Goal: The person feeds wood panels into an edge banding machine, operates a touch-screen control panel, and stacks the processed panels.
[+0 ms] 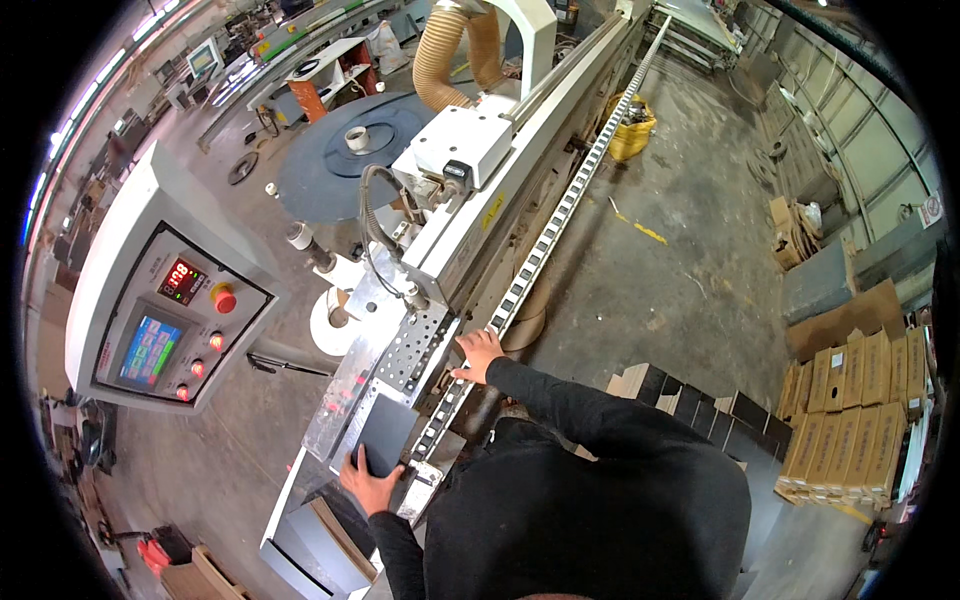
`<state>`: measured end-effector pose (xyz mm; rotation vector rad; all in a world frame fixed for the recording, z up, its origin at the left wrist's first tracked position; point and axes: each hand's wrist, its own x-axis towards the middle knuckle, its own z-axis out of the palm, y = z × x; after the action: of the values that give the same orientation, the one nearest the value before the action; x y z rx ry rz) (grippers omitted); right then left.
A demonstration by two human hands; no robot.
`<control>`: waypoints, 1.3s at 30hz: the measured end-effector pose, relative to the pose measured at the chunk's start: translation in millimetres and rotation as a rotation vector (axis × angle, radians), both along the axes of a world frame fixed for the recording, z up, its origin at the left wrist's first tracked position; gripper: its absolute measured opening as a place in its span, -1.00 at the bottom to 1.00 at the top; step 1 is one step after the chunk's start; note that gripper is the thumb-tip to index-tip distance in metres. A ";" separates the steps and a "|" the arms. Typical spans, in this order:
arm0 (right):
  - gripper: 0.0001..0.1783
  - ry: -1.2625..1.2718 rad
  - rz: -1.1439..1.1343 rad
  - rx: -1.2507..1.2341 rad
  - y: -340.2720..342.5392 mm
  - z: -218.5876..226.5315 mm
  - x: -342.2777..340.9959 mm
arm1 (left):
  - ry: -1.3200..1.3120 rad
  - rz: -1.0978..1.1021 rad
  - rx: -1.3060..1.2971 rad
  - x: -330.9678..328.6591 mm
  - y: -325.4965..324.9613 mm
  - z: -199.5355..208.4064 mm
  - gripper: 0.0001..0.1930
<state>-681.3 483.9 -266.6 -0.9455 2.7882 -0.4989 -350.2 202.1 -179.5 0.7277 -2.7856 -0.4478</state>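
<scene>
A dark grey rectangular panel (pixel 385 435) lies on the metal infeed table of a long white edge-banding machine (pixel 455 140). My left hand (pixel 370 484) holds the panel's near end, with the thumb on the right and the fingers on the left. Farther along, my right hand (pixel 480 356) rests at the chain track (pixel 545 243) with its fingers apart and no object visible in it. Beyond the panel is a metal plate with holes (pixel 412 350). The underside of each hand is hidden.
A control box (pixel 170 290) with a lit screen and red buttons stands at left. Near my left forearm are more grey panels (pixel 318 545). Stacked dark boards (pixel 715 415) and cardboard boxes (pixel 850 400) sit at right. A large blue-grey disc (pixel 320 160) and ribbed hose (pixel 440 60) are farther off.
</scene>
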 end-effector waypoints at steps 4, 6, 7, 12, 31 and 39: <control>-0.19 -0.428 -0.120 -0.463 -41.4 50.1 46.1 | 0.042 -0.060 -0.041 -48.7 9.6 -7.4 0.05; -0.39 -1.070 -0.237 -0.733 -59.9 37.3 61.2 | 0.095 -0.100 -0.046 -73.0 15.5 -8.5 0.01; -0.43 -1.378 -0.286 -0.763 -68.5 33.6 62.0 | 0.115 -0.104 -0.031 -83.9 15.1 -11.0 -0.02; -0.30 -1.593 -0.171 -1.037 -79.5 -0.2 74.7 | 0.140 -0.042 0.005 -113.3 13.1 -13.5 0.00; 0.30 -1.807 -0.825 -1.474 -91.7 49.3 74.2 | -0.032 -0.130 -0.075 -30.1 -12.5 -18.6 -0.39; 0.33 -1.673 -0.884 -1.369 -71.4 62.9 24.9 | -0.010 -0.160 -0.081 -85.0 20.8 -15.8 -0.47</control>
<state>-656.4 412.5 -203.7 0.6733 0.8385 -2.0148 -435.2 222.9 -195.2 0.4925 -2.8643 -0.3584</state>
